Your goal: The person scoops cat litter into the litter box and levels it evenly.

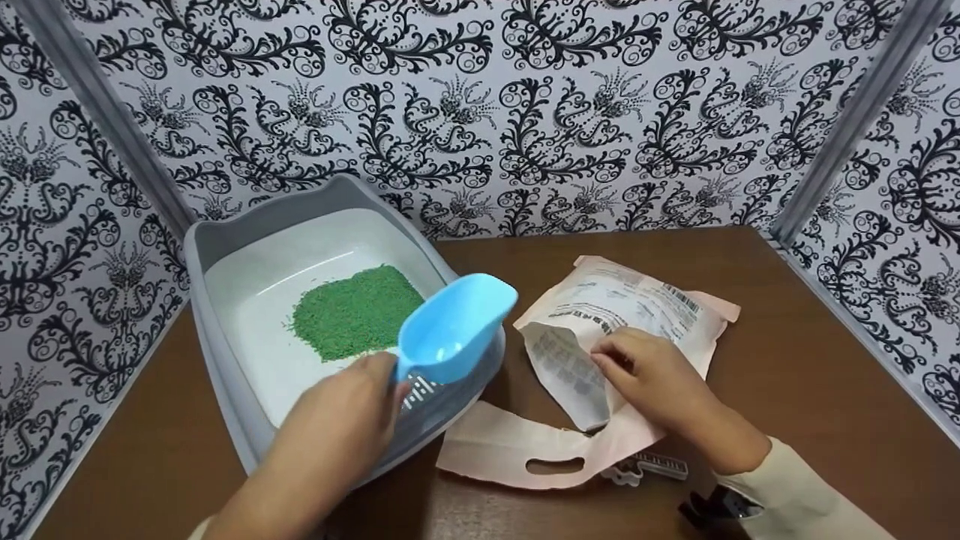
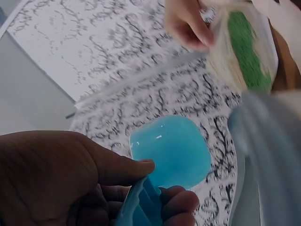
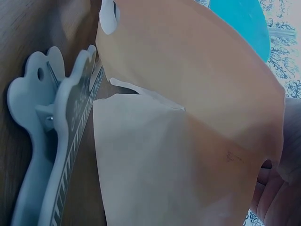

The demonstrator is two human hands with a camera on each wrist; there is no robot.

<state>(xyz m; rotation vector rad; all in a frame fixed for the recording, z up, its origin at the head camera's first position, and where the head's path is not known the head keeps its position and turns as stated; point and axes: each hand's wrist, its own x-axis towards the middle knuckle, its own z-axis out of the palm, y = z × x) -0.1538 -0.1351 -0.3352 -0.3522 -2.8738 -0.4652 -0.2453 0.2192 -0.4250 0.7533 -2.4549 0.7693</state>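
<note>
My left hand [image 1: 341, 412] grips a light blue scoop [image 1: 457, 326] by its handle, holding it above the front right rim of a grey litter box [image 1: 202, 300]. No litter shows in the scoop's bowl. Green pellet litter [image 1: 360, 311] is heaped on the box's white floor. To the right lies a pale pink paper bag [image 1: 637, 296], its torn mouth facing the box. My right hand [image 1: 649, 375] pinches the edge of that mouth. In the left wrist view, green litter [image 2: 247, 52] is visible inside the bag.
A pale sealing clip [image 1: 660, 465] lies on the brown table [image 1: 795, 360], partly beneath the bag's torn top strip [image 1: 499, 442], which has a handle hole. Patterned walls [image 1: 570, 105] stand behind and at both sides. A black device [image 1: 720, 506] sits by my right sleeve.
</note>
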